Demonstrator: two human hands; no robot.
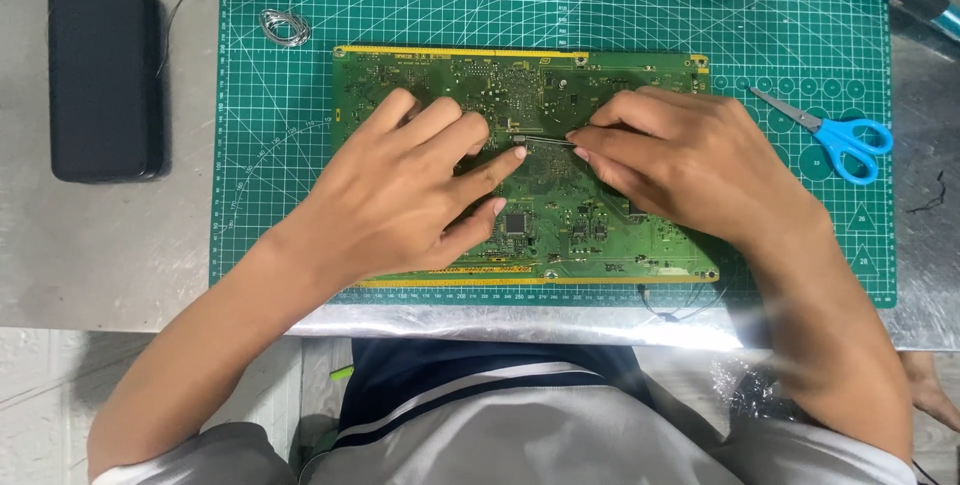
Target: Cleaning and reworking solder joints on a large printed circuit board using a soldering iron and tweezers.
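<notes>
Our right hand (pixel 690 160) pinches tweezers (pixel 545 141) on the circuit board (pixel 560 205), left hand (pixel 400 190) pressing flat, ungripped; a slip could scratch traces.

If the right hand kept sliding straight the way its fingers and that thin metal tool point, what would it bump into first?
Most likely the left hand: the right hand points its thin metal tool leftward across the green circuit board, and the tip already sits beside the left fingertips. Whether they touch is unclear.

Bright, even overhead light, soft shadows under both hands, glare on the foil table edge (pixel 520 323), slight softness.
</notes>
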